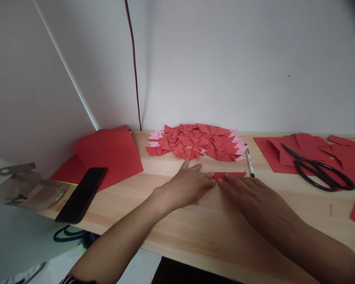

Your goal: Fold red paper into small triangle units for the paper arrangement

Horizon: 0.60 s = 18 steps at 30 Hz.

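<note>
A narrow folded strip of red paper [232, 174] lies on the wooden table between my hands. My left hand [185, 184] holds its left end with thumb and forefinger close together, the other fingers spread over the wood. From the right, my right hand [248, 193] rests over the strip, thumb and forefinger tips gripping its near edge. The fingers hide part of the strip. Just beyond sits a cluster of folded red and pink paper pieces [193, 141] with pointed ends. A white and black marker pen [250, 161] lies beside the strip's right end.
Black-handled scissors [321, 171] lie on red paper sheets [269, 154] at the right. At the left, a black phone [81, 195] partly covers larger red sheets [109, 154]. A clear container [35, 191] is by the table's left edge. A dark cable [133, 51] hangs along the wall.
</note>
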Each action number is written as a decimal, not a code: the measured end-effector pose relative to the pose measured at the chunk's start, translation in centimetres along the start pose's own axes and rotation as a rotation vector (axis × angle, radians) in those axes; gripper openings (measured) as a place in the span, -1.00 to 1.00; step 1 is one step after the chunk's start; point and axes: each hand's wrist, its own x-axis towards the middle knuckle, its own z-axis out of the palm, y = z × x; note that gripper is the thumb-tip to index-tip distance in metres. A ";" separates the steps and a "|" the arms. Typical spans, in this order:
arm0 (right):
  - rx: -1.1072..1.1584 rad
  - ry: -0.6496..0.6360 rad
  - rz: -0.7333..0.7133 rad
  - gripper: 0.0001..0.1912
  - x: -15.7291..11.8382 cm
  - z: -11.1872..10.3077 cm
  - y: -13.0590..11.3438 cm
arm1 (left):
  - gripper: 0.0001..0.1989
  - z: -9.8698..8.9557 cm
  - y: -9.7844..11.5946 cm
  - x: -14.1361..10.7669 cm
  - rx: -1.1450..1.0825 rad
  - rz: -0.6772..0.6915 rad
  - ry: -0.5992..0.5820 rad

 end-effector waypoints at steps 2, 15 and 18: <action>0.003 -0.004 0.002 -0.55 -0.1 0.0 0.0 | -0.70 -0.1 0.0 0.0 0.010 0.000 -0.004; 0.094 -0.145 0.102 -0.57 0.8 0.1 -0.2 | -0.73 0.5 -0.2 -0.1 0.049 0.015 0.006; 0.049 -0.132 0.098 -0.61 0.9 0.3 -0.3 | -0.71 0.6 -0.3 -0.1 0.049 0.020 0.010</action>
